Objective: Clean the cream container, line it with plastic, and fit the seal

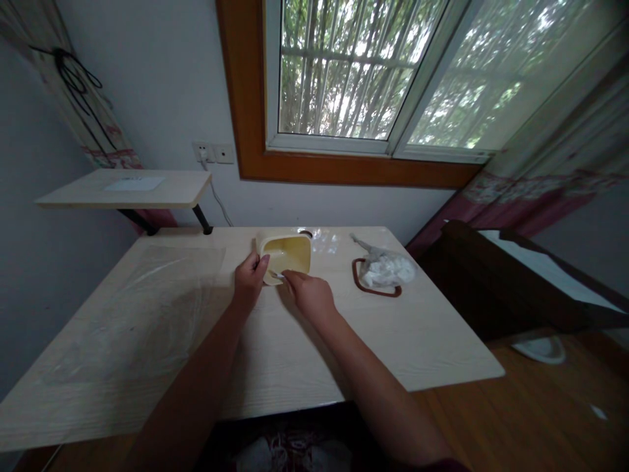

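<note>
A pale yellow plastic container stands near the far edge of a light wood-grain table. My left hand grips its near left corner. My right hand lies at its near edge, with a thin silvery implement poking from under the fingers; most of that item is hidden. To the right, a clear plastic bag of white material rests on a brown rubbery loop. A small dark brown piece shows behind the container.
A clear plastic sheet covers the table's left part. Above it, a small wall-mounted shelf holds a white paper. Behind the table are a wall socket and a window. Dark furniture stands right, above a wooden floor.
</note>
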Available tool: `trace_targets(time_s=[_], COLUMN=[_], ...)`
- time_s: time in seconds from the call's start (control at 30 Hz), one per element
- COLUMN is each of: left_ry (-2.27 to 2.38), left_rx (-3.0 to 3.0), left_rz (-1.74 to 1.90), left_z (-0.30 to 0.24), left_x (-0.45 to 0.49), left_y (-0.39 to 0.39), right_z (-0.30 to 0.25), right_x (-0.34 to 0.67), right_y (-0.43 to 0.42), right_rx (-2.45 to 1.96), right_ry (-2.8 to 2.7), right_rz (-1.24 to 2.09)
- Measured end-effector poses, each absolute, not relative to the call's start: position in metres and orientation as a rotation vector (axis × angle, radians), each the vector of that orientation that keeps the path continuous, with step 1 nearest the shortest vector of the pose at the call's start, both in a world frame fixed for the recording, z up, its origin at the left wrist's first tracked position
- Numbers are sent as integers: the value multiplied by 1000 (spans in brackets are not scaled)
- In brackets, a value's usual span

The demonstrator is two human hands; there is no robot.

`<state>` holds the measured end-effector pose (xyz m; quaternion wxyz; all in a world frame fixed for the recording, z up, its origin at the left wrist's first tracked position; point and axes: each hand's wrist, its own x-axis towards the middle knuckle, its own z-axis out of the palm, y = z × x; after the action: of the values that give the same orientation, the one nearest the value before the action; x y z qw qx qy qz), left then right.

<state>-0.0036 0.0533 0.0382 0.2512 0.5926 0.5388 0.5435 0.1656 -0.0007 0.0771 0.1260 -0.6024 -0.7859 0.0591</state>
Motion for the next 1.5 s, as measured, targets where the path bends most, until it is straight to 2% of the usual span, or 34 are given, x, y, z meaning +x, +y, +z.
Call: trace_targets(time_s=[0.37,0.6,0.9,1.07,1.5], left_ry=[1481,1490,1520,1500,1473], left_rx=[1679,1664,1727,1769,1766], left_rz=[1458,1464,1405,1393,1393], left_z=[37,38,32,33,37], left_x=[-2,-3,0,1,3], left_y=[54,55,57,56,55], right_z=[95,96,89,86,72], right_x=[158,158,149,144,131], right_y=[-8,10,49,69,95], right_rx=[-1663,-1380,-1553,-1764,-2026], right_ry=[-2494,-2591,-2716,-2692,-2563], right_rz=[167,57,110,271,327])
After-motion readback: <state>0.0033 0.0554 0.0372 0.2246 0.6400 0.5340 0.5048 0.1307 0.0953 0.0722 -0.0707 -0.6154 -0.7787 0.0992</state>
